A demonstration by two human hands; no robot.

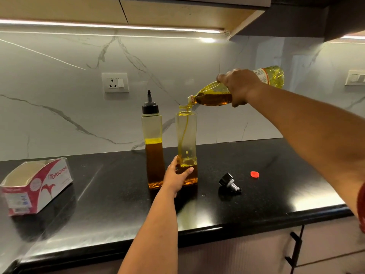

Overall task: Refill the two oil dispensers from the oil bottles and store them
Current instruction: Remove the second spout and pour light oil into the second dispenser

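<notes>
The right hand (240, 87) has its grip wrapped around the oil bottle (227, 93), tipped nearly flat with the neck pointing down and to the left, base raised away to the right. Out of the mouth, just left of and below that grip, a thin stream of golden oil (185, 127) falls into the uncapped dispenser (186, 135). The bottle's mouth hovers right at the dispenser's rim, and I can't tell whether they touch.

Down at the base, the left hand (176, 176) steadies that dispenser, thumb and fingers curled round its lower part where a shallow pool of oil sits, bubbles rising in it. The dispenser stands upright on the black desk (266, 200).

Just left of the left-hand grip, almost touching the gripped dispenser, stands the second dispenser (153, 147), upright, black spout cap on, a little under half full of darker amber oil.

To the right of the lower grip, on the desk, lies the removed black spout cap (229, 183) on its side. Further right again sits a small red bottle cap (254, 174), well apart from both dispensers.

Far to the left of both grips, an open pink-and-white tissue box (37, 186) rests on the desk, angled. Behind everything, a wall socket (116, 83) is set in the marble-look wall.
</notes>
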